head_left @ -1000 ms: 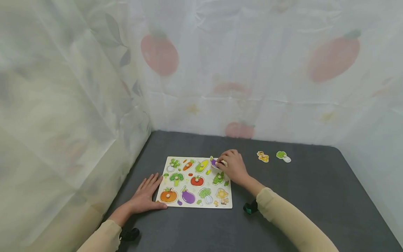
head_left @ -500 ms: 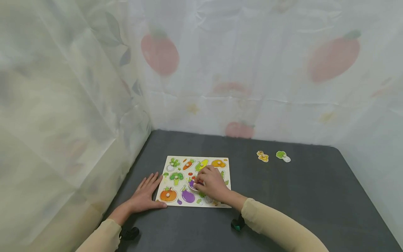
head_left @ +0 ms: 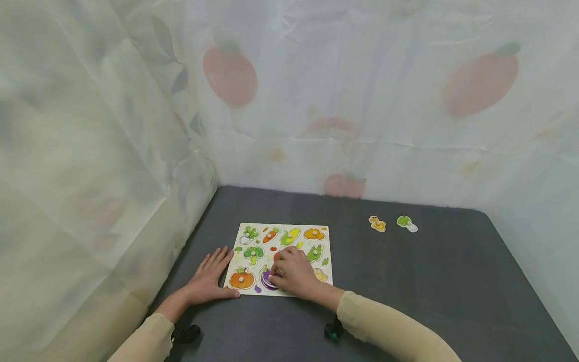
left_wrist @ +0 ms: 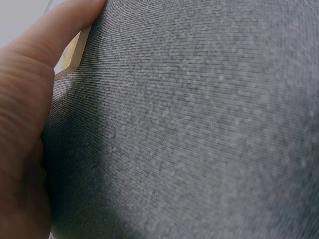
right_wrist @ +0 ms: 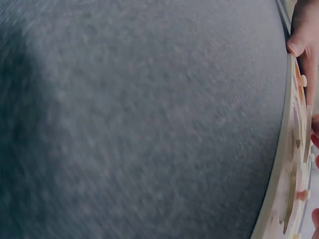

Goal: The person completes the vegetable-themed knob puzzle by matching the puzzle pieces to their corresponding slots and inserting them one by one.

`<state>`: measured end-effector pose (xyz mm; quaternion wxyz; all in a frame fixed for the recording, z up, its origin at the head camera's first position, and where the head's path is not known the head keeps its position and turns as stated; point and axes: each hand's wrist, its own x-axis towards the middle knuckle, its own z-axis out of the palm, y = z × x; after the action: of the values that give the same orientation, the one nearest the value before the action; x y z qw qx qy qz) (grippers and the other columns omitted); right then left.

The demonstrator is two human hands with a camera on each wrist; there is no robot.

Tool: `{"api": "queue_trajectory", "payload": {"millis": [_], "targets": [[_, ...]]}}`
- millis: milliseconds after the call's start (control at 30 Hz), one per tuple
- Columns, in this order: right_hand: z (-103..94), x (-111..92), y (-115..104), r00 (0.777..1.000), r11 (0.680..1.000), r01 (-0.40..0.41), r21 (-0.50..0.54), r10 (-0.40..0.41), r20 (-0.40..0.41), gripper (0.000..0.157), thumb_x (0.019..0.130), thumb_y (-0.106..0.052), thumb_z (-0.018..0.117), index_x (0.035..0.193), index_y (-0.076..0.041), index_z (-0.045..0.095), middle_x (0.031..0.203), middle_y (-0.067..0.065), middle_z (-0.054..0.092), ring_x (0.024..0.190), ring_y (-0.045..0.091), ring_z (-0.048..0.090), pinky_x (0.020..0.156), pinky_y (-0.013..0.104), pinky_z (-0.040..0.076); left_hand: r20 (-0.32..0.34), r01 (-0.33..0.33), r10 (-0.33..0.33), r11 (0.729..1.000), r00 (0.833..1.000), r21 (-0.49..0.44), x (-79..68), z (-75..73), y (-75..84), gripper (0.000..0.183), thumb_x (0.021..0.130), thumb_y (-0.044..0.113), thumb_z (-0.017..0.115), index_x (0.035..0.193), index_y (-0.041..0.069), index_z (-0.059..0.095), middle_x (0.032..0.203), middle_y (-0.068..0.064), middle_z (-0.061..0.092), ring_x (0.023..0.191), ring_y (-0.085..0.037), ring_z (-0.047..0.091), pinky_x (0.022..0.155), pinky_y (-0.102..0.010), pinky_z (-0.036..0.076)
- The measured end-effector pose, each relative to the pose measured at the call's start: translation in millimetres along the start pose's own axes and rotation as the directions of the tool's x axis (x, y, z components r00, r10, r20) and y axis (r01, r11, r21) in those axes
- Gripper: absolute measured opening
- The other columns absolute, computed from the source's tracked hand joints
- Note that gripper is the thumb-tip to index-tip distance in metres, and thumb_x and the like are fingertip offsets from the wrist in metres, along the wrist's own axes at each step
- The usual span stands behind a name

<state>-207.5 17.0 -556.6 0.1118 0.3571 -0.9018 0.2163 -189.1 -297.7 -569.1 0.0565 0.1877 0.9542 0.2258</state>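
Note:
In the head view, my right hand pinches a purple eggplant puzzle piece close over the printed eggplant near the front of the vegetable puzzle board. The piece's thin edge shows beside the fingers in the right wrist view. My left hand lies flat at the board's left edge, fingers straight. Its thumb reaches along the front-left corner. Pumpkin, broccoli, carrot and other knobbed pieces sit in the board. My right hand hides its lower middle and part of the tomato.
On the dark table, a yellow-orange piece and a green-and-white leafy vegetable piece lie right of the board. Pale fruit-printed sheets stand at the back and sides.
My right hand has carried the eggplant piece from the board's far right corner leftward and toward me, onto the printed eggplant. My left hand has stayed put.

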Motion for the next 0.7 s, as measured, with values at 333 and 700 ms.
{"api": "queue_trajectory", "payload": {"millis": [333, 700], "targets": [[9.4, -0.3, -3.8, 1.000, 1.000, -0.006, -0.011, 0.006, -0.003, 0.013, 0.087, -0.039, 0.081, 0.083, -0.027, 0.080, 0.094, -0.011, 0.059, 0.105, 0.014, 0.049, 0.084, 0.035, 0.041, -0.016, -0.007, 0.007, 1.000, 1.000, -0.004, 1.7, 4.9, -5.8, 0.125, 0.071, 0.076, 0.077, 0.163, 0.007, 0.026, 0.168, -0.020, 0.018, 0.154, -0.041, 0.011, 0.120, -0.060, 0.003], [13.8, 0.7, -8.1, 0.999, 0.999, -0.044, -0.010, 0.043, -0.030, 0.012, 0.085, -0.041, 0.083, 0.080, -0.029, 0.081, 0.091, -0.014, 0.058, 0.102, 0.012, 0.048, 0.082, 0.034, 0.041, -0.015, -0.011, 0.012, 1.000, 1.000, 0.011, 1.2, 1.7, -1.4, 0.123, 0.073, 0.074, 0.077, 0.162, 0.005, 0.027, 0.167, -0.022, 0.020, 0.153, -0.043, 0.013, 0.119, -0.063, 0.006]]}}
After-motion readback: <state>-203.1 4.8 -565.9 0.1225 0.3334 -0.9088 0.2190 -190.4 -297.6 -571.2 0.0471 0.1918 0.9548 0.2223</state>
